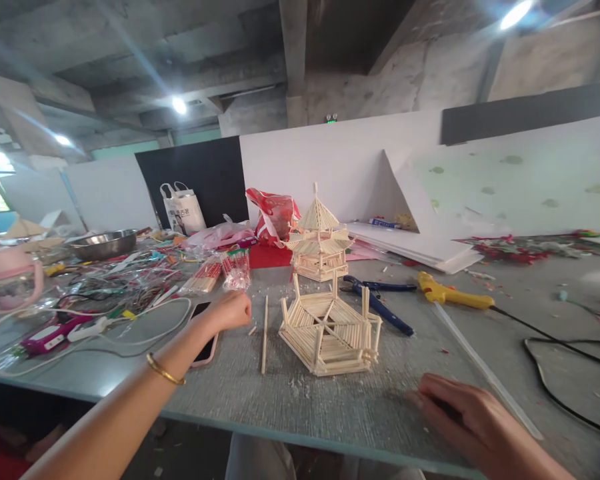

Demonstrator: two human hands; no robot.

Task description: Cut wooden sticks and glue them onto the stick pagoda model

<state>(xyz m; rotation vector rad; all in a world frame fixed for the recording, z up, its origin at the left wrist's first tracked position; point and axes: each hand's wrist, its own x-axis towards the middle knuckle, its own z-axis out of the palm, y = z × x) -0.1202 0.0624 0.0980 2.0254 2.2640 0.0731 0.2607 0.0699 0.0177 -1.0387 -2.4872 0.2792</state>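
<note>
My left hand (233,309) is closed, back of the hand up, above the table between the phone (207,333) and a loose thin stick (265,333). Whatever its fingers hold, if anything, is hidden. In front of me stands a six-sided base of pale wooden sticks (325,330), with short uprights at its corners. Behind it rises a small stick pavilion (316,233) with a pointed roof. At the right, my right hand (460,410) rests near the table's front edge, loosely curled, thumb apart from the fingers, with nothing visible in it. It touches neither model.
Blue-handled pliers (387,310) lie right of the base. A yellow glue gun (450,292) with a black cord and a long glue stick (485,367) lie farther right. Stick bundles (205,275), a white cable, a steel bowl (105,245) and a pink cup (10,277) crowd the left.
</note>
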